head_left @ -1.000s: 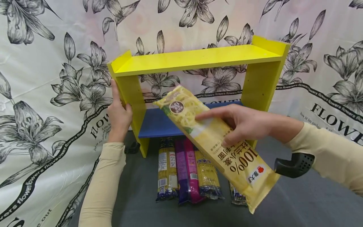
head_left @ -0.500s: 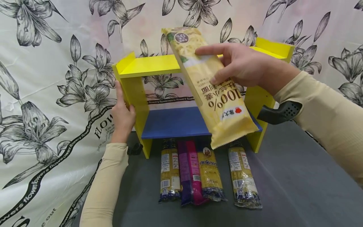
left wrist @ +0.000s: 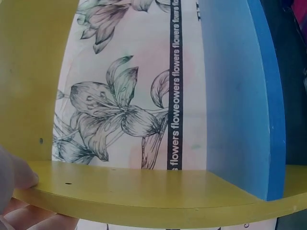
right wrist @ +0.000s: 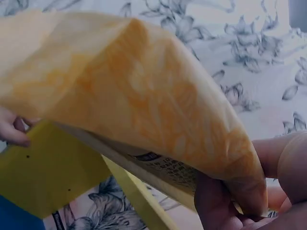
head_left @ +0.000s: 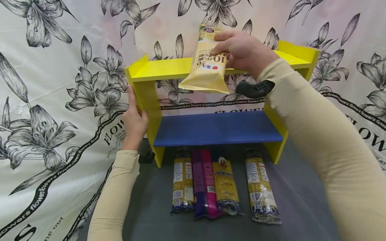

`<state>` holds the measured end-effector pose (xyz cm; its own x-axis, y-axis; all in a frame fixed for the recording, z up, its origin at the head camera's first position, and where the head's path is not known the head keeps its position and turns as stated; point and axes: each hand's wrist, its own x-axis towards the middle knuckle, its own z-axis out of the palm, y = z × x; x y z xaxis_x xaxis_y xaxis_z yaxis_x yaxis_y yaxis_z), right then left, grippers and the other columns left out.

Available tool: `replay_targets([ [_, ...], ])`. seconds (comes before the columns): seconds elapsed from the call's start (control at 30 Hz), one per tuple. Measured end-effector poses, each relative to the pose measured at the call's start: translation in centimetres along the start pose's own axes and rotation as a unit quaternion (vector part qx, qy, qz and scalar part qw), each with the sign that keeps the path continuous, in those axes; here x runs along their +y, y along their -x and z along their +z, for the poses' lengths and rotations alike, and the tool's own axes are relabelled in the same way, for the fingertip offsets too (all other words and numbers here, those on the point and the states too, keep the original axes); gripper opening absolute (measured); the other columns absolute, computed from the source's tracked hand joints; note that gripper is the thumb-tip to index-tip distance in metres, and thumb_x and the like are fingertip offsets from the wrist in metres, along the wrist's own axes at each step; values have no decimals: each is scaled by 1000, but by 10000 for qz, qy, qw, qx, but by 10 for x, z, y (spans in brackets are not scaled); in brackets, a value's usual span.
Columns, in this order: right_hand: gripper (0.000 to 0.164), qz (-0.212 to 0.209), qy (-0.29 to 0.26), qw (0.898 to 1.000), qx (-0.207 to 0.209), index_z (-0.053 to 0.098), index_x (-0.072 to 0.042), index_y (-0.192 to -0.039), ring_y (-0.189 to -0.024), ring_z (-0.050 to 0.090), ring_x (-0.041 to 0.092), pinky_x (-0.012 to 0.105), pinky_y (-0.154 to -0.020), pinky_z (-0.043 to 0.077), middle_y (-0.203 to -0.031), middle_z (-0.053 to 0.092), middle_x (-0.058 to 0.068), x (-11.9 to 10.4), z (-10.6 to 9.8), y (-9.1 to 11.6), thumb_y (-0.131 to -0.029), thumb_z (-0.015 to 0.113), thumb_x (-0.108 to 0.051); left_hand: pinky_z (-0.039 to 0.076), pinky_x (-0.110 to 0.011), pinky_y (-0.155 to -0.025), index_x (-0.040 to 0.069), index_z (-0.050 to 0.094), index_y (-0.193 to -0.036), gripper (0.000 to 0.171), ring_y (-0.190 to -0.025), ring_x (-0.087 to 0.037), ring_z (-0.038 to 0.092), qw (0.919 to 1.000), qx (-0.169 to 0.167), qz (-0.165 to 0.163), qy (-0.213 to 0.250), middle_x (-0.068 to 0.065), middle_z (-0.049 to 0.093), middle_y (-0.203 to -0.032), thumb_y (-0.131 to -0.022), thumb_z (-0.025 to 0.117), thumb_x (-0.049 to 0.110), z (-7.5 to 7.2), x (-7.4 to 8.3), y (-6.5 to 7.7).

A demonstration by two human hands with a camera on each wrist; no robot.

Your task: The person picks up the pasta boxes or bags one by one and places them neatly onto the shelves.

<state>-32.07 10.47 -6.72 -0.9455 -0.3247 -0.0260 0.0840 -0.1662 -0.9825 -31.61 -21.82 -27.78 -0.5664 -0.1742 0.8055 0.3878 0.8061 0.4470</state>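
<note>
Left fingers (head_left: 132, 98) grip shelf (head_left: 170, 68), right fingers (head_left: 224, 35) packet (head_left: 207, 61); only head view shows red logo (head_left: 214, 67).

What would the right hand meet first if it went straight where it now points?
Beyond the yellow packet it holds, the right hand would probably meet the floral backdrop; depth is unclear.

Head view: bright, soft, even light, source out of frame. Cloth (head_left: 54, 87) pale, slight sheen at left. Small glints on the bags (head_left: 227, 187); their far ends sink into shade under the shelf (head_left: 167, 68). Print on the pack (head_left: 206, 72) a little soft. Left wrist: duller; shelf edge bows strongly—lens curve. Blue board (left wrist: 237, 96) carries a pale sheen. Right wrist: dimmest, hazy, low contrast—pack soft, underside shaded; right hand (right wrist: 295, 170) partly shadowed; cloth out of focus, brightest far right.
</note>
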Motion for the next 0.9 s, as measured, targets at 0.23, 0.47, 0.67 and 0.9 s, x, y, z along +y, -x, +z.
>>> replay_targets([
  [0.23,81,505,-602,9959,446,25,-40,-161,-152,34,18,33,-118,37,-169,20,-5,8,-1,-21,-100,48,9,48,-48,-57,11,20,-164,81,-57,-42,53,10000,-49,-25,-10,-33,61,-74,-92,56,-2,1,-2,0],
  [0.47,86,320,-37,9995,58,15,-48,-161,-156,27,20,31,-116,39,-173,6,-4,8,-8,-21,-102,46,6,44,-45,-54,8,22,-163,81,-52,-37,48,9998,131,117,-5,-30,58,-67,-91,55,-3,1,-3,1],
  [0.67,88,-42,1597,9871,127,6,-47,-162,-138,53,23,26,-96,55,-172,11,5,10,-15,-13,-102,54,-4,46,-45,-54,10,21,-164,81,-53,-36,48,9999,46,82,42,-31,59,-69,-91,55,-3,4,-3,1],
  [0.9,85,-500,4852,8704,-667,7,-32,-166,-142,48,24,43,-119,39,-168,26,12,-3,-13,15,-100,60,-38,48,-47,-57,9,22,-163,81,-57,-43,55,9999,106,52,50,-32,60,-70,-91,54,-3,2,-3,1],
])
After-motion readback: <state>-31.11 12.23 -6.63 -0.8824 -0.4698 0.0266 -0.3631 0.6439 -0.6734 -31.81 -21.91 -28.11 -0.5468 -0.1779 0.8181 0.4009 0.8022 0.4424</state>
